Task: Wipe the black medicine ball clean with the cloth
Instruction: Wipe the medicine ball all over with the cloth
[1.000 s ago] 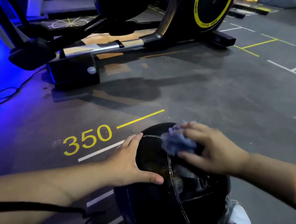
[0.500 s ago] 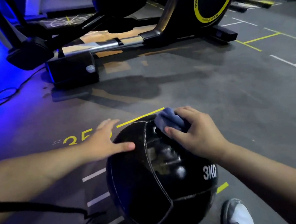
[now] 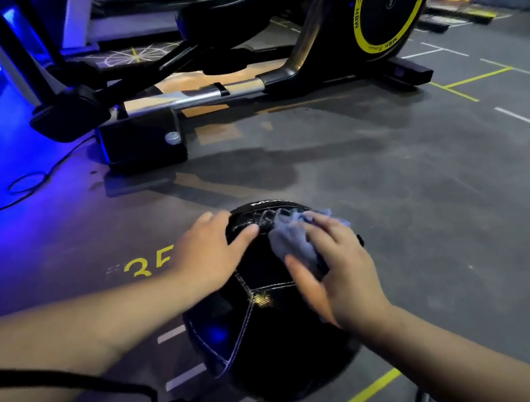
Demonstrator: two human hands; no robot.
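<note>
The black medicine ball (image 3: 272, 347) with white stitched seams stands on the grey gym floor in the lower middle of the head view. My left hand (image 3: 210, 255) lies flat on its upper left side, fingers stretched over the top. My right hand (image 3: 336, 265) presses a crumpled blue-grey cloth (image 3: 290, 240) against the ball's upper right, fingers and thumb curled round the cloth. The ball's far side is hidden behind both hands.
A black elliptical trainer (image 3: 180, 92) with a yellow-ringed flywheel (image 3: 390, 4) stands just beyond the ball. A black cable (image 3: 26, 186) loops on the floor at left. Yellow and white lines and the number "35" (image 3: 149, 262) mark the floor. Open floor stretches to the right.
The ball has turned, so the 3KG label is out of sight and a seam junction faces up. Both hands have shifted across the top, and the cloth has slid over the upper surface.
</note>
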